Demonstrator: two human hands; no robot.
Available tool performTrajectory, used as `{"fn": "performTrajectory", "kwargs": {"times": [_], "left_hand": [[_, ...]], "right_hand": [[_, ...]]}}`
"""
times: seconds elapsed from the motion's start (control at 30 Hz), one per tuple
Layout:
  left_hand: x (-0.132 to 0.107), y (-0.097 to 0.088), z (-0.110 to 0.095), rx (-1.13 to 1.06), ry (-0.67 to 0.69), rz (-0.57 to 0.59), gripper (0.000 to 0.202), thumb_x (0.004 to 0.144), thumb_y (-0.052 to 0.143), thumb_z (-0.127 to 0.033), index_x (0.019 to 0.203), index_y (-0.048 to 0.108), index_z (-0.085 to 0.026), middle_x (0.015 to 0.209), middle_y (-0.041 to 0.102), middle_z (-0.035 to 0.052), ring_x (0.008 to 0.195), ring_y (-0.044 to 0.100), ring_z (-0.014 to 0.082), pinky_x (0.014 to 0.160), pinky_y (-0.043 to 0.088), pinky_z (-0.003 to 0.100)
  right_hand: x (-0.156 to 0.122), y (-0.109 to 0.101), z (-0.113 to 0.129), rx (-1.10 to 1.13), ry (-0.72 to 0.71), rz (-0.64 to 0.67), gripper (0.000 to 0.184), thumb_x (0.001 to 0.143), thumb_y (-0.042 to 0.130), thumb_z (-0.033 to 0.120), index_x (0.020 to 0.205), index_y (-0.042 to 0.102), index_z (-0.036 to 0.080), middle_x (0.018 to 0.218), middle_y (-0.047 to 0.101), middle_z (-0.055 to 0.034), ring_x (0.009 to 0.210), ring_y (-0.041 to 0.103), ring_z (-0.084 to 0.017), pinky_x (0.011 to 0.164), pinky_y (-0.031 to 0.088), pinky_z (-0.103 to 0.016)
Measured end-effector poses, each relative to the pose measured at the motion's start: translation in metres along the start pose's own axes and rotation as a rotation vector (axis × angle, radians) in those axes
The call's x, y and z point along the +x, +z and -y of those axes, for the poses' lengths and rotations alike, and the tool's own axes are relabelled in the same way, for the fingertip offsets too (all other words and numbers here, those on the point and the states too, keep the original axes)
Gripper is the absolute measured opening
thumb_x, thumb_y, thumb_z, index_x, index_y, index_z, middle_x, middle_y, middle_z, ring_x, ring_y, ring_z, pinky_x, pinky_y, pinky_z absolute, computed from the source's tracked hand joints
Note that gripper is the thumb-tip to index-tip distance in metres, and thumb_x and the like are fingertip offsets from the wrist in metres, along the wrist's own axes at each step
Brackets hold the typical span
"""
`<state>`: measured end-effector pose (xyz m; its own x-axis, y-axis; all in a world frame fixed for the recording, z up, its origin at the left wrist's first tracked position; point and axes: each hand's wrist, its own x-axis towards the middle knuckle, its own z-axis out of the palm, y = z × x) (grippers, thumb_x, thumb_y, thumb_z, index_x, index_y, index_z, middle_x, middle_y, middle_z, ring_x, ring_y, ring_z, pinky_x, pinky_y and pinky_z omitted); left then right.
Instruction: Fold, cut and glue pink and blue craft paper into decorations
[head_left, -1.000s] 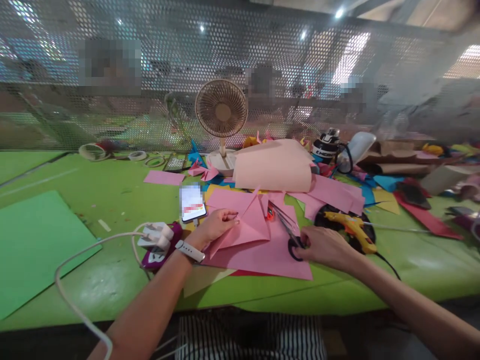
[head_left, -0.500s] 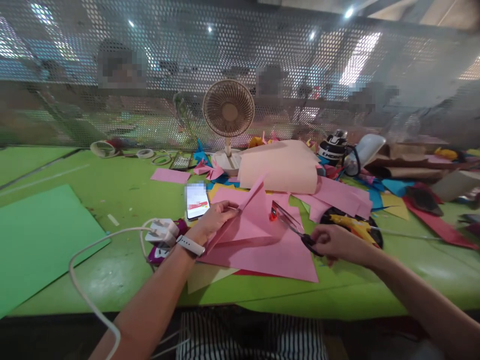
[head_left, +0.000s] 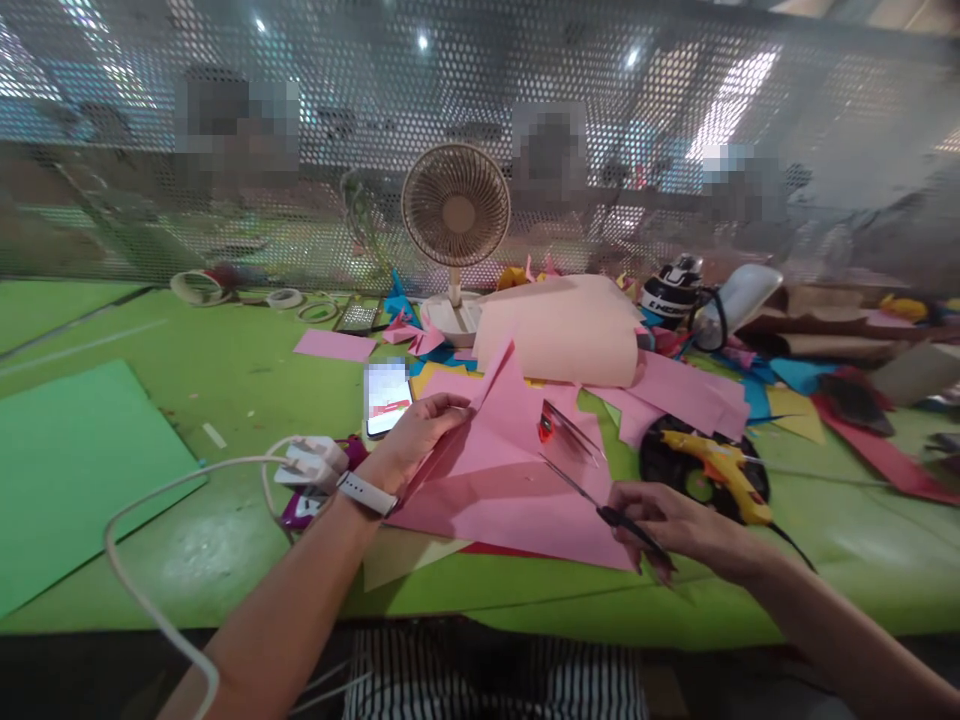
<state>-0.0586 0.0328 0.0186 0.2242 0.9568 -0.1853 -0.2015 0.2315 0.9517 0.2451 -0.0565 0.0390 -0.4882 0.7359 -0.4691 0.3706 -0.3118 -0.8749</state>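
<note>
Head view of a green tabletop (head_left: 247, 580). Below the near edge, striped cloth (head_left: 397, 670) on the lap. Just inside that edge, pale yellow paper (head_left: 409, 562) poking out from under a big pink sheet (head_left: 517, 525). On that sheet, near the middle of the tabletop, folded pink paper (head_left: 480, 450) with one flap sticking up. Pinches the folded pink paper with the left hand (head_left: 420, 428), thumb against fingers, with a white watch (head_left: 367, 494) on the wrist. Grips black-handled scissors (head_left: 621, 519) in the right hand (head_left: 679, 515), fingers curled, over the right side of the big pink sheet, tip pointing away and to the left.

Toward the left edge, a big green sheet (head_left: 82, 480), a white cord (head_left: 150, 485) and white plugs (head_left: 315, 460). Just past the left hand, a lit phone (head_left: 386, 405). Past the scissors, a red and silver tool (head_left: 546, 428), kind hard to tell. Toward the right edge, a yellow glue gun (head_left: 705, 455) on a black round tray (head_left: 652, 462). Along the far edge, tape rolls (head_left: 285, 298), a fan (head_left: 457, 205), a curved peach sheet (head_left: 555, 335) and a black and white bottle (head_left: 671, 295). Beyond that edge, a gray screen (head_left: 330, 60) full of little holes.
</note>
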Motion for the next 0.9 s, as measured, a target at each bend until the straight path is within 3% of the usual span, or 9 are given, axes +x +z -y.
{"fn": "performTrajectory", "kwargs": {"times": [0.57,0.9], "left_hand": [[-0.005,0.009,-0.005,0.05,-0.049,0.02,0.027,0.063,0.076,-0.027,0.084,0.062,-0.016,0.078,0.068,0.0024,0.079,0.061,0.0156,0.075,0.042,0.028],[-0.005,0.009,-0.003,0.075,-0.039,0.009,0.03,0.063,0.076,-0.029,0.086,0.063,-0.016,0.082,0.068,0.0044,0.079,0.061,0.0171,0.071,0.044,0.028]], "right_hand": [[0.012,0.007,-0.002,-0.045,-0.004,-0.007,0.039,0.071,0.064,0.052,0.078,0.051,0.016,0.058,0.061,0.0008,0.041,0.049,-0.007,0.038,0.041,-0.017],[0.009,0.011,0.004,-0.053,-0.01,-0.074,0.038,0.072,0.062,0.052,0.074,0.051,0.016,0.053,0.055,0.0028,0.043,0.046,-0.006,0.035,0.03,-0.014]]}}
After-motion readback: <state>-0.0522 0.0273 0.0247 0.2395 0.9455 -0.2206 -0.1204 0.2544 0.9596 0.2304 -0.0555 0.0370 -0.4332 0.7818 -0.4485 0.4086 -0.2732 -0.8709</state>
